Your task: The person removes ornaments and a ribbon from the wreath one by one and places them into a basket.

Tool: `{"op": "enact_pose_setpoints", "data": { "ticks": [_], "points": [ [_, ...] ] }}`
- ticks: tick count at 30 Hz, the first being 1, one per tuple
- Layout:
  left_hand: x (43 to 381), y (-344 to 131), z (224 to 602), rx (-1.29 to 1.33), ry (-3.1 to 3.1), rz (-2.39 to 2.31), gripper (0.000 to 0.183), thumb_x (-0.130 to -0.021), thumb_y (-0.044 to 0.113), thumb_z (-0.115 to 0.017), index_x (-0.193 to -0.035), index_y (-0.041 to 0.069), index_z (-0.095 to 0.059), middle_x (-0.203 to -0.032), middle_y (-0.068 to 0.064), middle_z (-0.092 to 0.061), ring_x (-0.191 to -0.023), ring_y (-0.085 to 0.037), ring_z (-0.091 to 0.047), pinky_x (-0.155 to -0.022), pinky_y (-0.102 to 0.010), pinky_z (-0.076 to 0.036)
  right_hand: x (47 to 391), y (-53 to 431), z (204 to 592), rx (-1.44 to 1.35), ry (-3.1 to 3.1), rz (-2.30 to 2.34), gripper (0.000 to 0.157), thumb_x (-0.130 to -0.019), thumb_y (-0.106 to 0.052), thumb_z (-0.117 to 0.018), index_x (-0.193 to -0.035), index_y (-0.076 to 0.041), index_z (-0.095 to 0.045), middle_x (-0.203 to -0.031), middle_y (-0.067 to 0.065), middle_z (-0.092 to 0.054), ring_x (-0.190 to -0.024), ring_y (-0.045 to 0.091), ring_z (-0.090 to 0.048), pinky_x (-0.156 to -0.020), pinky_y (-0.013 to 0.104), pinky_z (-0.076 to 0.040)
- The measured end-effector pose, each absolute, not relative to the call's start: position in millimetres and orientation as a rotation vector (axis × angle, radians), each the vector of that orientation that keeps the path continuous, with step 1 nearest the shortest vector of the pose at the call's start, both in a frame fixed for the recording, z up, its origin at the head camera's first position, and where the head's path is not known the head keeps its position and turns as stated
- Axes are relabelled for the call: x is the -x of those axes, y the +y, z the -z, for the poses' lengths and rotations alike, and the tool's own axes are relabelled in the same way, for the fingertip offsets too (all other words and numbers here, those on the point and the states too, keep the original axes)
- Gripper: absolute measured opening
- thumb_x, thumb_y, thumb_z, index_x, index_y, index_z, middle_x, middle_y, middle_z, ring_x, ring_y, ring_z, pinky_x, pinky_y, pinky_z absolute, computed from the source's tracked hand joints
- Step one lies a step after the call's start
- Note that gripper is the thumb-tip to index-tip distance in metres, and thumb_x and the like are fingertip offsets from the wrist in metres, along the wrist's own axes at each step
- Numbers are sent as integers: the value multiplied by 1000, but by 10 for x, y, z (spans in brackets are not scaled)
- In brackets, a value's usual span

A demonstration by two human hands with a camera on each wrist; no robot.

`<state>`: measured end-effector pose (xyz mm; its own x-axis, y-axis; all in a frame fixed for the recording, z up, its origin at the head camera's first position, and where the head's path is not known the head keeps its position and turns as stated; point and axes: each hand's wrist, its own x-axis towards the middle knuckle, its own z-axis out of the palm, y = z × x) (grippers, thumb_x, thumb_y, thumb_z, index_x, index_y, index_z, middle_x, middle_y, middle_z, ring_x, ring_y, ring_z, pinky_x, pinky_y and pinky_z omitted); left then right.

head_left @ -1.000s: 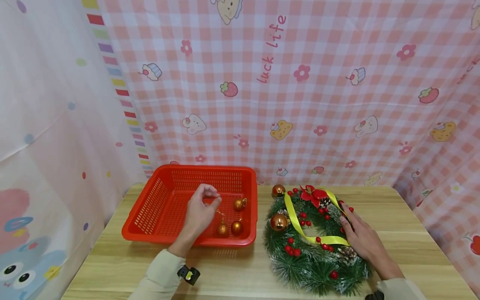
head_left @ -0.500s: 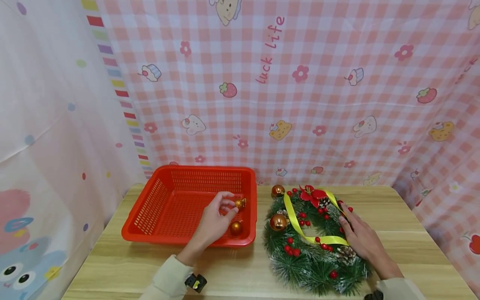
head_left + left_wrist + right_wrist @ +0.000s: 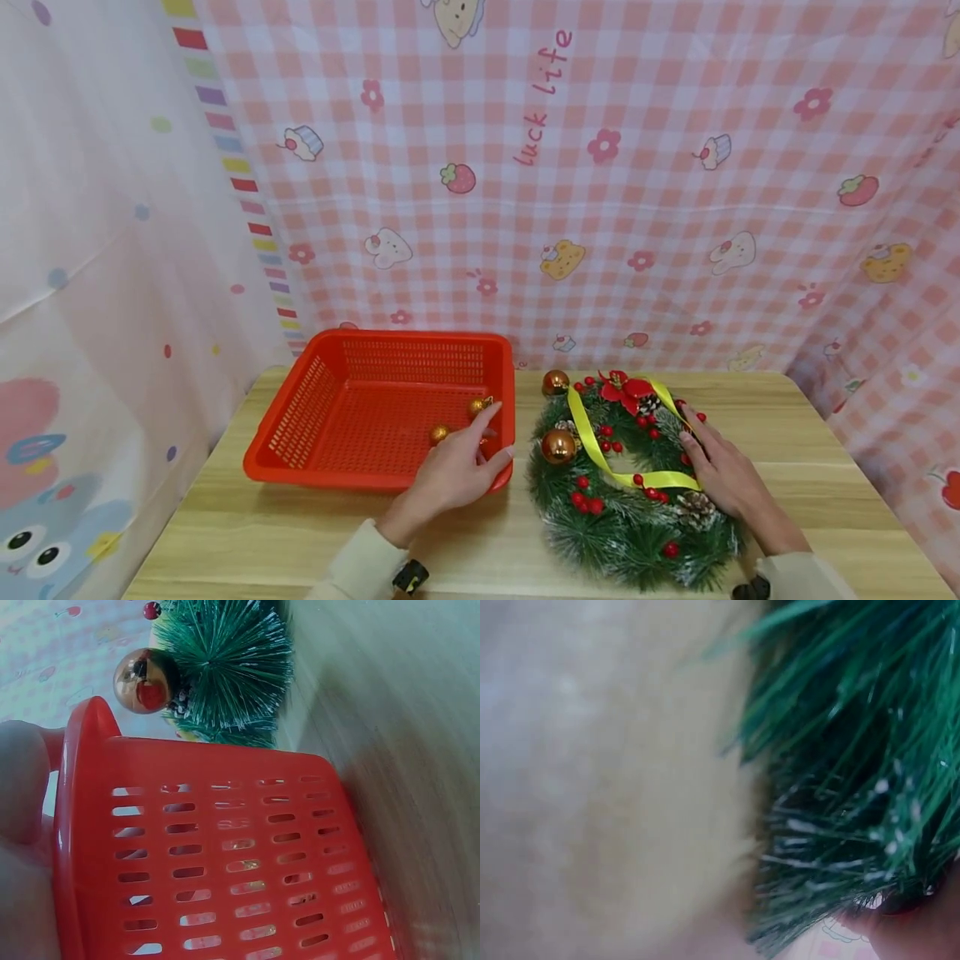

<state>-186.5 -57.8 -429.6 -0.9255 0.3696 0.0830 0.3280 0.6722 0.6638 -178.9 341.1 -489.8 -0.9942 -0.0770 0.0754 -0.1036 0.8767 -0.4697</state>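
Observation:
My left hand (image 3: 453, 471) reaches over the front right corner of the red plastic basket (image 3: 300, 471), index finger and thumb spread apart. Between them a small orange-gold bauble (image 3: 485, 444) is mostly hidden. A glittery gold bauble (image 3: 478, 406) lies by the index fingertip and another glittery one (image 3: 438, 433) shows behind the hand. My right hand (image 3: 723, 475) rests on the right side of the green Christmas wreath (image 3: 592, 533), its fingers straight along the branches. A yellow ribbon (image 3: 596, 442) loops over the wreath. In the left wrist view, the basket wall (image 3: 247, 765) hides the baubles' outlines.
Two shiny copper baubles (image 3: 558, 446) sit at the wreath's left edge, near red berries, pinecones and a red flower (image 3: 624, 390). Wooden table (image 3: 202, 533) surrounds both basket and wreath. Patterned pink cloth (image 3: 480, 208) hangs behind the table.
My left hand has moved right and forward across the basket, from above its middle to the right corner. One glittery bauble now shows slightly farther back. The right hand stays on the wreath.

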Motion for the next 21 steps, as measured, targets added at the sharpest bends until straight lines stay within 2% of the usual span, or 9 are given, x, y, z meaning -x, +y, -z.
{"op": "enact_pose_setpoints", "data": {
  "ticks": [3, 9, 12, 16, 21],
  "points": [
    [1862, -569, 4299, -581, 2852, -1032, 68, -96, 46, -60, -154, 19, -36, -105, -3, -68, -70, -8, -55, -63, -30, -46, 1821, 3433, 4891, -175, -2982, -770, 60, -109, -42, -29, -160, -17, -12, -152, 35, -30, -129, 61, -35, -95, 74, -33],
    [1883, -569, 4339, -525, 2877, -956, 71, -95, 51, -59, -154, 19, -36, -105, -8, -68, -86, -19, -63, -74, -41, -51, 1852, 3416, 4825, -163, -2982, -767, 62, -108, -44, -30, -160, -15, -13, -155, 32, -27, -130, 62, -32, -95, 76, -28],
    [1884, -564, 4341, -507, 2876, -938, 71, -94, 52, -59, -154, 20, -36, -102, -8, -68, -82, -18, -61, -72, -41, -50, 1787, 3379, 4748, -84, -2974, -758, 65, -107, -46, -30, -160, -11, -15, -156, 32, -24, -129, 65, -28, -92, 78, -22],
    [1885, -553, 4342, -512, 2890, -919, 72, -94, 52, -59, -154, 20, -36, -90, -4, -65, -76, -16, -58, -67, -38, -47, 1662, 3289, 4629, 92, -2986, -813, 72, -105, -54, -28, -159, -8, -13, -156, 37, -16, -128, 70, -21, -89, 80, -18],
    [1892, -544, 4344, -519, 2896, -900, 73, -95, 54, -57, -155, 20, -34, -72, 2, -53, -65, -14, -51, -55, -32, -41, 1509, 3120, 4532, 320, -3039, -877, 89, -99, -64, -33, -158, -3, -8, -154, 42, -7, -128, 73, -16, -91, 83, -18]
  ]
}}
